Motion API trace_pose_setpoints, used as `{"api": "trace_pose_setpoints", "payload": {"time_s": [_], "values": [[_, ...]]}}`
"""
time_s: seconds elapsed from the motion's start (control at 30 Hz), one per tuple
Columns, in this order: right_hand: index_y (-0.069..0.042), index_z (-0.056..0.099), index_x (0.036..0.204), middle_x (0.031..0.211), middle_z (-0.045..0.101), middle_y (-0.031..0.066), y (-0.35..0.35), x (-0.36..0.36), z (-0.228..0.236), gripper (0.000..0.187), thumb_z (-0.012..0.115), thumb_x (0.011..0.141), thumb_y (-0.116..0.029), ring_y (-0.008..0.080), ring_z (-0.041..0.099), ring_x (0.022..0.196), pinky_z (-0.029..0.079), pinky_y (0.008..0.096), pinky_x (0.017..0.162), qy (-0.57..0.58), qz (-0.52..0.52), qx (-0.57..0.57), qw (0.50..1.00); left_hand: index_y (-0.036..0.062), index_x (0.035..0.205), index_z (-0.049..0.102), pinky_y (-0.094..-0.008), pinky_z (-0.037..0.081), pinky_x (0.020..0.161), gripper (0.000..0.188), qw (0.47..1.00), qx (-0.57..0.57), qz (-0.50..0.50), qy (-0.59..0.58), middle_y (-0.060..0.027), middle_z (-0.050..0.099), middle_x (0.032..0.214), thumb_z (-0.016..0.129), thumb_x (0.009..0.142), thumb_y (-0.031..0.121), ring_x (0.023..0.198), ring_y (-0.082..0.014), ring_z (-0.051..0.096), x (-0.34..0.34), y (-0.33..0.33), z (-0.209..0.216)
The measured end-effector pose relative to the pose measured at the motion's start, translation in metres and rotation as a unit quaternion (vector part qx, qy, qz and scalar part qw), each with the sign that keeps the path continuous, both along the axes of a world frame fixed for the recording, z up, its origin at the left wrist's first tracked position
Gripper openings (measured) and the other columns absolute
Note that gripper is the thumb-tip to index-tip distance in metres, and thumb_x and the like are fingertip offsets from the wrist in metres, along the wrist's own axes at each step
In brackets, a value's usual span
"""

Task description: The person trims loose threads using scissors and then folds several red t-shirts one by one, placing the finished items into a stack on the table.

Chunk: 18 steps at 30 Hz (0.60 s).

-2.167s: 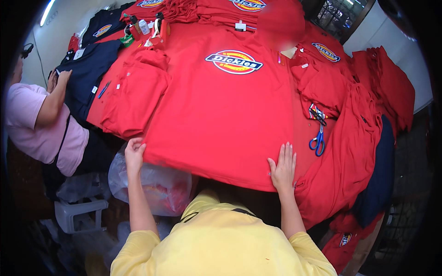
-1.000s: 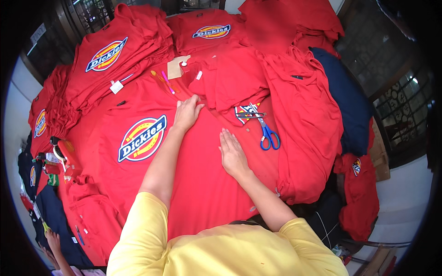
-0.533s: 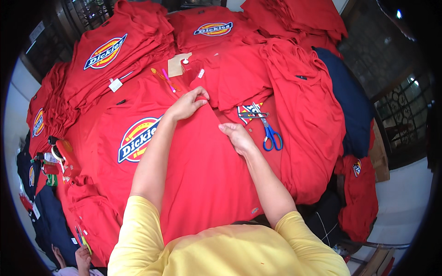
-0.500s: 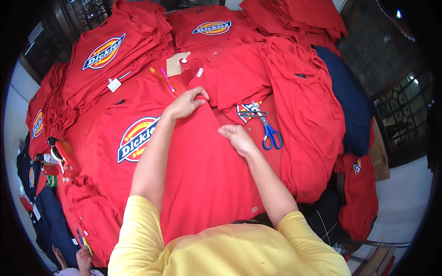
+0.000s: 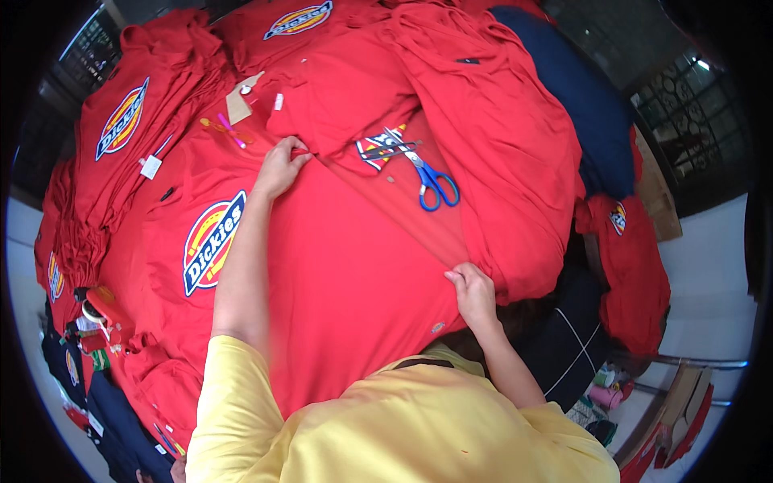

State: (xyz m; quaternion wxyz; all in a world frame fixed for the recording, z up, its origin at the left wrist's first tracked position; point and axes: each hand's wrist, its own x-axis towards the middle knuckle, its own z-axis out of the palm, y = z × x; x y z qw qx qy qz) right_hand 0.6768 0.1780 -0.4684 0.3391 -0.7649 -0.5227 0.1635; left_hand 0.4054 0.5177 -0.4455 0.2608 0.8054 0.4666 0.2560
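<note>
A red T-shirt [image 5: 346, 258] lies spread out in front of me. My left hand [image 5: 282, 167] is closed on its far edge, fingers and thumb pinched together. Close to my body on the right, my right hand [image 5: 473, 296] pinches the same side edge, which runs in a taut slanting line between both hands. Just beyond that edge rest blue-handled scissors [image 5: 437, 190], with a thin dark metal tool [image 5: 392, 150] across their blades. Left of my left forearm, another part of the red fabric bears a large printed logo [image 5: 214, 241].
Piled red shirts [image 5: 181, 88] rise at the far left, with a white tag [image 5: 150, 167]. Pens [image 5: 229, 129] and brown card [image 5: 238, 106] lie beyond my left hand. A navy garment [image 5: 580, 105] hangs at the right. Tape [image 5: 95, 310] sits at the left edge; another person's hand [image 5: 178, 469] shows below.
My right hand has moved toward my body and to the right along the shirt's edge, which is now drawn straight. My left hand keeps its grip. The view has shifted.
</note>
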Motion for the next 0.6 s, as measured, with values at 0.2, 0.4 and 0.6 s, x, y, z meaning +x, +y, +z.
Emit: {"api": "trace_pose_setpoints", "payload": {"time_s": [0.2, 0.4, 0.6], "values": [[-0.002, 0.059, 0.097, 0.087, 0.064, 0.0128, -0.044, -0.002, 0.023, 0.031, 0.076, 0.078, -0.019, 0.0295, 0.063, 0.076, 0.051, 0.0396, 0.069, -0.004, 0.028, -0.079, 0.996, 0.0056, 0.102, 0.059, -0.0433, 0.044, 0.078, 0.025, 0.955, 0.253, 0.047, 0.146, -0.0137, 0.059, 0.101, 0.069, 0.082, 0.018, 0.096, -0.0326, 0.057, 0.013, -0.028, 0.002], [-0.001, 0.060, 0.095, 0.077, 0.061, 0.0044, -0.085, 0.020, -0.014, 0.024, 0.076, 0.080, -0.011, 0.0130, 0.059, 0.072, 0.047, 0.0269, 0.068, 0.180, -0.046, -0.123, 0.975, 0.0084, 0.107, 0.061, -0.0461, 0.043, 0.086, 0.027, 0.979, 0.181, -0.026, 0.095, -0.0113, 0.056, 0.110, 0.068, 0.083, 0.017, 0.103, -0.0308, 0.053, 0.040, -0.135, -0.015], [-0.003, 0.062, 0.086, 0.070, 0.059, -0.0005, -0.102, 0.059, -0.019, 0.011, 0.071, 0.084, -0.009, 0.0059, 0.051, 0.064, 0.041, 0.0237, 0.059, 0.329, -0.064, -0.102, 0.937, 0.0169, 0.131, 0.056, -0.0474, 0.025, 0.114, 0.047, 0.965, 0.197, -0.038, 0.168, -0.0105, 0.047, 0.139, 0.058, 0.091, 0.040, 0.134, -0.0280, 0.039, 0.053, -0.166, -0.016]]}}
